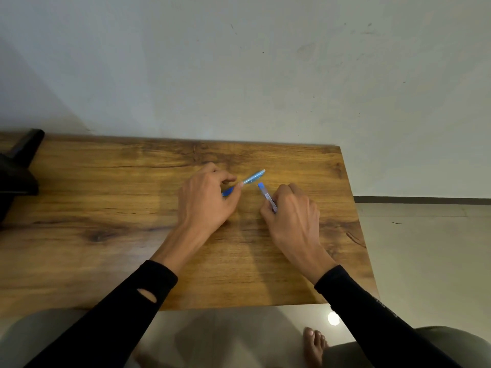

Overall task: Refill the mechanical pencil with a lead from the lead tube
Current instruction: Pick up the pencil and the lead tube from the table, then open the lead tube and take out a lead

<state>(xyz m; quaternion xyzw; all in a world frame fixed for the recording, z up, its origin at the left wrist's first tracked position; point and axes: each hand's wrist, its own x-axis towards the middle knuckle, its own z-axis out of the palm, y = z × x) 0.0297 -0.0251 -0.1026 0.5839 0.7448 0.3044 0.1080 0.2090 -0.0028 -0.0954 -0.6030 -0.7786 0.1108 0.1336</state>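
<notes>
A wooden table (106,208) with a warm brown, strongly grained top fills the middle of the view, its far edge pushed against a pale, scuffed wall (239,75). To the right of the table a light tiled floor (425,248) runs to a dark skirting strip along the wall's base. At the table's far left edge sits a black object (16,176), only partly in view, so what it is cannot be told.

Over the middle of the table, the left hand (204,200) is closed around a blue mechanical pencil (252,178), pinching it between thumb and fingers; the pencil slants up and to the right, its lighter end pointing away from the person. Just beside it, the right hand (292,211) grips a slim lead tube (266,196) with a blue cap, the capped end angled toward the pencil. The two items are close but apart.

Both arms wear black sleeves (119,314). Below the table's near edge a bare foot (313,346) rests on the floor, beside a small bright reflection.
</notes>
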